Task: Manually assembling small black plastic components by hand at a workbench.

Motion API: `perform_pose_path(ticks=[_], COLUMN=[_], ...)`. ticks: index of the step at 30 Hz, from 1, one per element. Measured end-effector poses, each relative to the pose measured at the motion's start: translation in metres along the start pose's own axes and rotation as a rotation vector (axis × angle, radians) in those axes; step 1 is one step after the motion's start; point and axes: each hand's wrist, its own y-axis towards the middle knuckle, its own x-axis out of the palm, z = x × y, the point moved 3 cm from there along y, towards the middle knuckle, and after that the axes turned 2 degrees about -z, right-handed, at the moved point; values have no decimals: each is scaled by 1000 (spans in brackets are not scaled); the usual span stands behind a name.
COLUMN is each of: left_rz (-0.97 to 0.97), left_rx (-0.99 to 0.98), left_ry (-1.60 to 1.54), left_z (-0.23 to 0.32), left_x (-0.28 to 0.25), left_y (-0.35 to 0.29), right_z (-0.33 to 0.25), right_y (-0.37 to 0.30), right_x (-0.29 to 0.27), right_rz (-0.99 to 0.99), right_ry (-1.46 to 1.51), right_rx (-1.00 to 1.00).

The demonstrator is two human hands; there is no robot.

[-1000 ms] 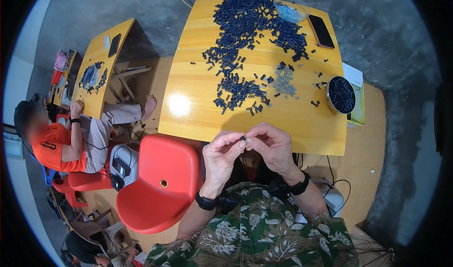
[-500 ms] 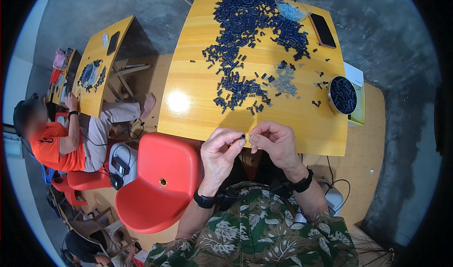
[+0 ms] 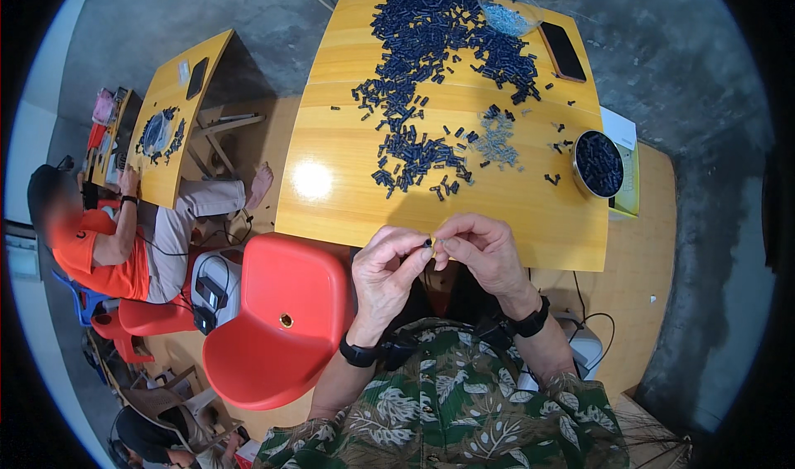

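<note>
Just off the table's near edge, my left hand (image 3: 384, 272) pinches a small black plastic piece (image 3: 428, 243) between thumb and forefinger. Close beside it, my right hand (image 3: 484, 252) is closed in a pinch, its fingertips almost at the black piece. Whatever is between those right fingertips is too small to make out. Beyond both hands, loose black pieces (image 3: 418, 150) lie scattered on the yellow wooden table (image 3: 323, 150), thickening into a big pile (image 3: 426, 26) at the far end. Small clear pieces (image 3: 498, 143) form a patch right of the middle.
A metal bowl (image 3: 583, 186) of black pieces stands at the table's right edge. At the far right are a clear dish (image 3: 540, 9) with pale blue bits and a phone (image 3: 563, 52). A red chair (image 3: 281, 291) stands at my left; a person in orange (image 3: 103, 249) works at another table.
My right fingertips have come slightly closer to the black piece in my left hand. The table has shifted a little to the left in view. The person in orange has moved slightly.
</note>
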Motion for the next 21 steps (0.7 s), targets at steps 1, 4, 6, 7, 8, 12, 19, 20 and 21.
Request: perform_pose_path(ticks=[1, 4, 6, 7, 8, 12, 19, 20, 21], left_rz=[3, 8, 5, 3, 3, -17, -6, -5, -4], left_rx=[3, -19, -33, -48, -48, -28, 11, 11, 28], left_ry=[0, 0, -3, -6, -6, -2, 67, 68, 93], left_z=[0, 0, 0, -1, 0, 3, 8, 9, 11], left_x=[0, -1, -2, -2, -2, 0, 1, 1, 2], left_y=[0, -1, -2, -3, -3, -2, -2, -1, -1], right_z=[-1, -4, -6, -6, -6, -2, -6, -7, -7], right_y=[0, -1, -2, -2, -3, -4, -2, -2, -2], right_x=[0, 0, 0, 0, -1, -5, -1, 0, 0], right_rz=[8, 36, 55, 67, 79, 63, 64, 50, 51], right_ry=[2, 13, 23, 31, 39, 23, 0, -13, -13], right_rx=[-2, 12, 29, 35, 41, -33, -64, -78, -77])
